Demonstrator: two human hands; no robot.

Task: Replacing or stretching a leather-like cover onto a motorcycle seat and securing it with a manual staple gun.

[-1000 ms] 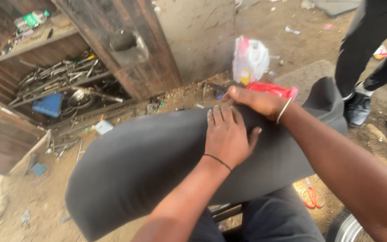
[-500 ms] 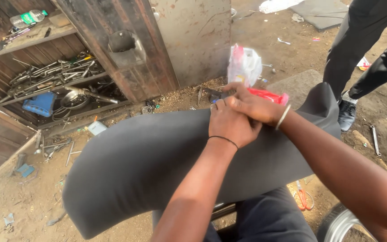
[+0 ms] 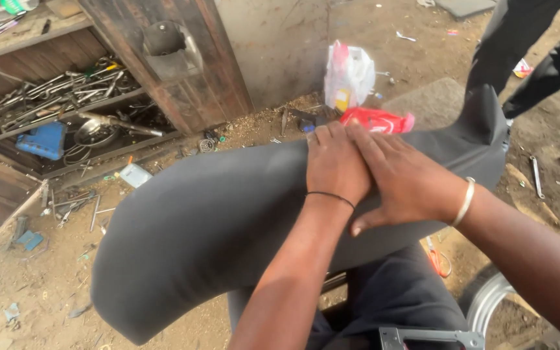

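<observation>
I pressed both hands flat on one dark grey cover (image 3: 215,220), draped across my lap, seemingly to smooth it and pin it down. The left hand (image 3: 335,165) lay with fingers (image 3: 322,139) straight and close together, gripping nothing, their tips at the cover's far edge. The right hand (image 3: 406,181) lay beside it and partly over it, fingers spread, thumb hanging off the near side, likewise holding nothing, only bearing down. Just beyond the fingertips sat one red packet (image 3: 377,120), and past that one white plastic bag (image 3: 348,74) on the dirt. Right of my right wrist, two wrenches (image 3: 537,176) lay on the ground. One pair of orange scissors (image 3: 437,258) rested below that wrist, near my knee
</observation>
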